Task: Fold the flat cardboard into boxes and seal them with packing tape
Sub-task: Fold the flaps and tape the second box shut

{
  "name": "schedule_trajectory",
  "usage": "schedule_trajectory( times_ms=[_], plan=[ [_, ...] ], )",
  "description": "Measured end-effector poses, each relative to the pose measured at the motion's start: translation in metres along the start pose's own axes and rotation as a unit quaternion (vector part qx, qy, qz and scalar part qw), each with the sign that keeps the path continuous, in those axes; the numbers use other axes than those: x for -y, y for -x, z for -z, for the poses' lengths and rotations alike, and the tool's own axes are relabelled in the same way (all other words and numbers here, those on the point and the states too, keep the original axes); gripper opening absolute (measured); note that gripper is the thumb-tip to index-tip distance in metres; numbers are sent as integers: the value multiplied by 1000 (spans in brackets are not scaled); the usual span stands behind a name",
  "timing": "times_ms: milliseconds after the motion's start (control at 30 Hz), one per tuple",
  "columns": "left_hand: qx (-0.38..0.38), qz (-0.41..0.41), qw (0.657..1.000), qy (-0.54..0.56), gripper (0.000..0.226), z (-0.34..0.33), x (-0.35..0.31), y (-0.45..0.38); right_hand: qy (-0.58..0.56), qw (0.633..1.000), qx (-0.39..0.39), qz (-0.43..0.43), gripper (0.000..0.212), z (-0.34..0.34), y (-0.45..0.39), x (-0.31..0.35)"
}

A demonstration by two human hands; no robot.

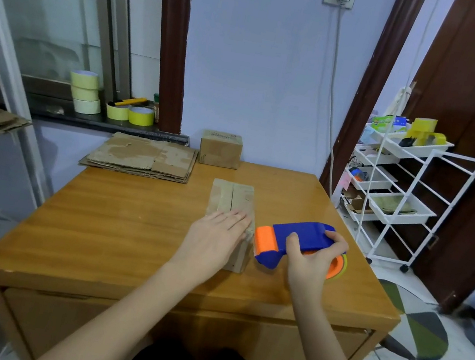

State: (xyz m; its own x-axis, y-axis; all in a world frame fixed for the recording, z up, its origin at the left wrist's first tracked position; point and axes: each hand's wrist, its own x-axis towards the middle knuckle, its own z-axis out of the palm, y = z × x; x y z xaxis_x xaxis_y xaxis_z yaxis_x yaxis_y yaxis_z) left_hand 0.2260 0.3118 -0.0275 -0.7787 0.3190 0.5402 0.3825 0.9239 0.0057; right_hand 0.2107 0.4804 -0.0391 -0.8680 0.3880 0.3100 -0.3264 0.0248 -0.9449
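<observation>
L hand flat on box, R hand gripping tape gun beside it.

Box point(232, 210) sits mid-worktop point(127, 224), top flaps closed w/ a seam down the centre. Left hand point(213, 239) lies palm-down on its near end, fingers straight & together. Right hand point(314, 260) curls round the blue/orange tape gun point(288, 242), nose just beside the box's right edge; can't tell if touching. Flat cardboard stack point(142, 156) at far-left corner, a second box point(220, 149) next to it at the back edge. Tape rolls point(86, 93) on the sill point(51, 112) at left; white cart point(399, 189) at right.
</observation>
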Motion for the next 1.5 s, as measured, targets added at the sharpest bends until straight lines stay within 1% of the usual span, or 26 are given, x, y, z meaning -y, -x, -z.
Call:
schedule_trajectory(
  times_ms=[100, 200, 300, 367, 467, 567, 600, 667, 700, 800, 867, 1000, 1067, 1133, 1200, 1333, 1500],
  plan=[
    [-14, -5, 1000, 0, 36, -2, 1, 2, -2, 1000, -20, -15, 48, 5, -3, -5],
    [-5, -13, 1000, -3, 43, -4, 2, 4, -7, 998, -48, -33, 45, 14, -12, -3],
    [-27, -13, 1000, -6, 44, -7, 3, 4, 8, 999, -49, -3, 44, 21, -21, 5],
    [-18, -9, 1000, -17, 42, -6, 1, 2, 31, 998, -42, 21, 44, 19, -24, 10],
    [-8, 3, 999, -30, 38, -6, 0, 1, 125, 989, 8, 73, 46, 4, -22, 16],
    [-35, 0, 999, -25, 35, -8, 1, 1, 228, 968, 28, 103, 45, -11, -27, 23],
    [-39, -1, 999, -22, 35, -8, 1, 2, 261, 959, 37, 107, 46, -13, -30, 25],
    [-44, 6, 999, -11, 36, -7, -1, 2, 345, 929, 61, 118, 47, -15, -29, 23],
    [-43, 9, 999, -10, 36, -7, -3, 2, 363, 923, 64, 112, 47, -15, -26, 16],
    [-36, 22, 999, -7, 35, -5, -5, 0, 298, 951, 29, 76, 47, -14, -12, 2],
    [-38, 23, 999, 0, 33, -5, -4, -1, 313, 945, 16, 94, 49, -15, -15, 1],
    [-45, 33, 998, 4, 32, -5, -3, -1, 325, 937, 17, 125, 52, -13, -32, 11],
    [-36, 36, 999, 10, 32, -3, -2, -1, 336, 931, 4, 139, 48, -8, -41, 17],
    [-16, 34, 999, 17, 35, 3, -3, -2, 369, 909, -13, 194, 38, -4, -52, 19],
    [-2, 29, 999, 27, 42, 7, -2, -3, 397, 885, -7, 244, 32, -6, -66, 19],
    [36, 33, 999, 21, 57, 11, -3, -4, 414, 854, 12, 315, 43, -15, -85, 17],
    [43, 39, 998, 11, 61, 10, -5, -1, 434, 800, 110, 398, 57, -25, -90, -4]
  ],
)
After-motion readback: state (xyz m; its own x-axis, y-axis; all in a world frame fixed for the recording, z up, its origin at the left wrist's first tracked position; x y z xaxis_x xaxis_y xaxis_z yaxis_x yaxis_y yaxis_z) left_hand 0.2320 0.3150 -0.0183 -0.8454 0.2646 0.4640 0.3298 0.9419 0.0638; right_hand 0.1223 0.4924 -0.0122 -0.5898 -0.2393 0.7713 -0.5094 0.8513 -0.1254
